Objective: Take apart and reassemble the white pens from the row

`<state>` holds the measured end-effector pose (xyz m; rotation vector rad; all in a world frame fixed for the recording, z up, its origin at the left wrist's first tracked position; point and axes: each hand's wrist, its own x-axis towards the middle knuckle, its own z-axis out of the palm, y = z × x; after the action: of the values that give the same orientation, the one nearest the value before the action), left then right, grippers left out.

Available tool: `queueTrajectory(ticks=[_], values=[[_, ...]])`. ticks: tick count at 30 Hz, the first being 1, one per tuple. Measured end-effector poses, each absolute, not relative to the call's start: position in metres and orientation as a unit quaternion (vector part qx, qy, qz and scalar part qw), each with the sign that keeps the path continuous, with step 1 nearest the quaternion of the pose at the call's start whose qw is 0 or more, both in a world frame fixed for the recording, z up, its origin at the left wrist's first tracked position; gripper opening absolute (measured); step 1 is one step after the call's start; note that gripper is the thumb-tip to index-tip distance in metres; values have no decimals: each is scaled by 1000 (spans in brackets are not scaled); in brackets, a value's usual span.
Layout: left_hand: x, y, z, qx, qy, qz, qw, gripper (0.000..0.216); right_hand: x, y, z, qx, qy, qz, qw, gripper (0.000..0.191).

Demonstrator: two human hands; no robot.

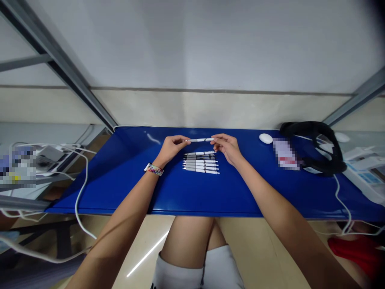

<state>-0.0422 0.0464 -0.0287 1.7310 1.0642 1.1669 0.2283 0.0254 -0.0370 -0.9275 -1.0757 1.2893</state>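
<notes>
A white pen [201, 140] with a grey grip section lies crosswise between my two hands, level with the table's far half. My left hand [172, 149] pinches its grey tip end, and my right hand [227, 148] pinches the opposite end. Just below it, several similar pens [201, 165] rest side by side in a row on the blue table [186, 194], tips to the left. One or two pens near the top of that row look darker. A patterned band circles my left wrist.
To the right are a white computer mouse [266, 138], a blurred-out pinkish packet [285, 154] and a black headband-like device [323, 148] with a white cable. A white cable [86, 180] hangs at the left edge. Metal posts [99, 104] and a wall stand behind.
</notes>
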Motion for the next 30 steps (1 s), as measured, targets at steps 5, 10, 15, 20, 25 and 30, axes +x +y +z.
queueTrajectory(ticks=[5, 10, 15, 20, 25, 30], values=[[-43, 46, -31, 681, 404, 475, 384, 26, 228, 26, -36, -403, -441, 565, 569, 26], [-42, 47, -33, 671, 399, 491, 386, 27, 233, 25, -30, -360, -371, 678, 522, 34], [-42, 47, -31, 657, 401, 502, 395, 30, 233, 26, -30, -324, -336, 714, 522, 32], [-41, 47, -30, 645, 405, 511, 399, 29, 230, 27, -32, -327, -316, 715, 531, 28], [-39, 46, -29, 627, 399, 522, 419, 29, 232, 28, -32, -323, -326, 712, 532, 30], [-36, 45, -29, 620, 391, 529, 428, 26, 231, 27, -31, -319, -311, 711, 545, 30]])
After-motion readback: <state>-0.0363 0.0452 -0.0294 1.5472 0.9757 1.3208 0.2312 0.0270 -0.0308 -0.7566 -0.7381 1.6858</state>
